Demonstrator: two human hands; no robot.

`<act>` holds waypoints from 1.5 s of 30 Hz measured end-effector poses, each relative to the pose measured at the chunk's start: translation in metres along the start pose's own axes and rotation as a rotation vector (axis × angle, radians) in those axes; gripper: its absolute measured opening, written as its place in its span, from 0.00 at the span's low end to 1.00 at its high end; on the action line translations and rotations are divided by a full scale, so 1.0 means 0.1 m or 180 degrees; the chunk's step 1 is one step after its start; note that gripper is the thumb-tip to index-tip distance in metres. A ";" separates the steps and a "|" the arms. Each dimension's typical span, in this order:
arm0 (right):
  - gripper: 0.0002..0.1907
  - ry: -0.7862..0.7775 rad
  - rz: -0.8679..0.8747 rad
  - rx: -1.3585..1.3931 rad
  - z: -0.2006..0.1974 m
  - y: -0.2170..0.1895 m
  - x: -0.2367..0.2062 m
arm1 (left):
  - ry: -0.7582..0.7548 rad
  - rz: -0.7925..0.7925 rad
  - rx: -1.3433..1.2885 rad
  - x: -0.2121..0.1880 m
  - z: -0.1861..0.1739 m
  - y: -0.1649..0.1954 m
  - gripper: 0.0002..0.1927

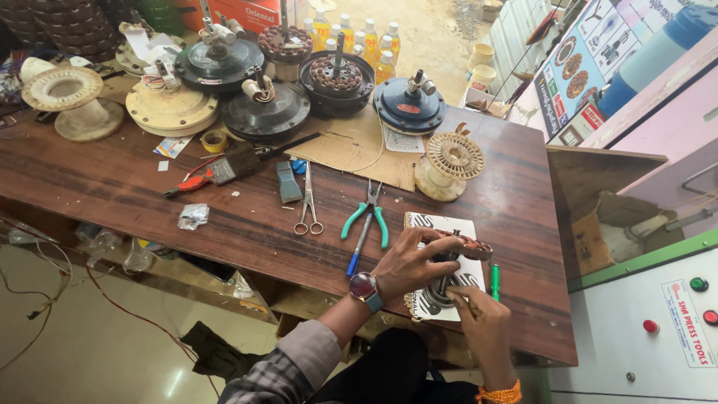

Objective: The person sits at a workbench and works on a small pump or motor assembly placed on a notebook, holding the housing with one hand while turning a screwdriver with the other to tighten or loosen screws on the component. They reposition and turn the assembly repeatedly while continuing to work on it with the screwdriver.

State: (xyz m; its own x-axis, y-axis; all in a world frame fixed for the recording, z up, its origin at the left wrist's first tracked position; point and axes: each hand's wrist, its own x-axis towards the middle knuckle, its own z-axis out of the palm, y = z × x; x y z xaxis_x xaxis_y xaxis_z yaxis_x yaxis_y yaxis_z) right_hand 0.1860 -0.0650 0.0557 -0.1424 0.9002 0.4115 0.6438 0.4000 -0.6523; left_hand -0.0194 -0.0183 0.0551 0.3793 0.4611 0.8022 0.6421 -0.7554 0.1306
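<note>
while the left hand [410, 262] curls over the top of a small wound motor core [458, 258], its fingers closed around the copper-coloured upper edge, the right hand [479, 314] pinches the lower side of the same part between thumb and fingertips. the core sits on a white printed booklet [467, 224] at the near edge of the wooden bench [112, 179], right in front of the person. to do this well, i would judge that the left grip should stay firm enough to stop the core rolling, so the right fingers can work finely at the windings without pulling wire loose. a green marker [494, 282] lies just beside the right hand, and a blue pen [357, 247] and green-handled pliers [366, 217] lie close to the left wrist; either could be knocked. scissors [307, 206] are further left. a cream winding bobbin [449, 161] stands behind the booklet, and fan motor housings [262, 112] crowd the far side.
</note>
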 end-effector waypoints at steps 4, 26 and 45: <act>0.08 -0.0004 -0.0229 -0.0092 -0.08 -0.07 0.08 | 0.0251 -0.0147 -0.0148 0.02 -0.01 0.04 0.09; 0.11 -0.0556 0.0399 -0.1251 -0.21 -0.61 1.22 | 0.1067 -0.1873 -0.0551 0.22 0.11 0.46 0.09; 0.10 -0.0118 0.1118 -0.1018 -0.74 -0.22 0.86 | 0.0421 -0.1370 -0.0504 0.24 0.10 0.20 0.17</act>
State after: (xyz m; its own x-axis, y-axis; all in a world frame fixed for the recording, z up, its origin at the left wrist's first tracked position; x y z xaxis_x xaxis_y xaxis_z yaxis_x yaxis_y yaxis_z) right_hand 0.2153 -0.0090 0.1519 0.1022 0.9794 0.1743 0.8561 0.0026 -0.5167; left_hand 0.0098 -0.0177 0.0711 0.0065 0.6921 0.7218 0.6090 -0.5752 0.5461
